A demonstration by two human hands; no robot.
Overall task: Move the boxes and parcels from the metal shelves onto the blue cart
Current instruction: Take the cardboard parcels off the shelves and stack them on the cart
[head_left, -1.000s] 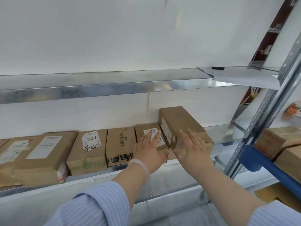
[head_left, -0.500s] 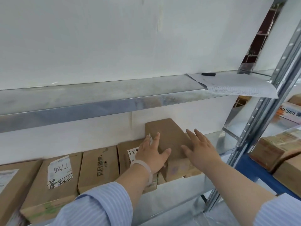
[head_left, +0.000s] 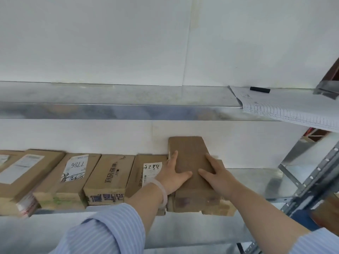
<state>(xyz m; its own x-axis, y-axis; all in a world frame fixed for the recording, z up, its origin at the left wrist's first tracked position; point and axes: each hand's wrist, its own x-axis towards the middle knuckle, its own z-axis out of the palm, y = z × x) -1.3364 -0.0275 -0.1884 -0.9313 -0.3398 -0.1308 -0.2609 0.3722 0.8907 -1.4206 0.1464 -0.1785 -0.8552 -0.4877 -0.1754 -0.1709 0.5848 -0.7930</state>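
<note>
Both hands are on the plain brown cardboard box (head_left: 190, 153) at the right end of the row on the lower galvanised metal shelf (head_left: 256, 182), back against the white wall. My view has the left hand (head_left: 172, 176) clamping its left side, fingers running along the edge and thumb laid across the top. The right hand (head_left: 216, 177) mirrors that on the right side, so it's squeezed between the two. A pale bangle (head_left: 162, 193) sits on the left wrist, and both sleeves are blue-striped.

Writing-wise, the brown box with a white label (head_left: 75, 165) says "7786" by hand. The brown box with dark printed Chinese characters (head_left: 111, 173) is too blurry for me to read. The labelled brown box (head_left: 152, 167) touching the left hand has handwritten digits I can't make out.
</note>
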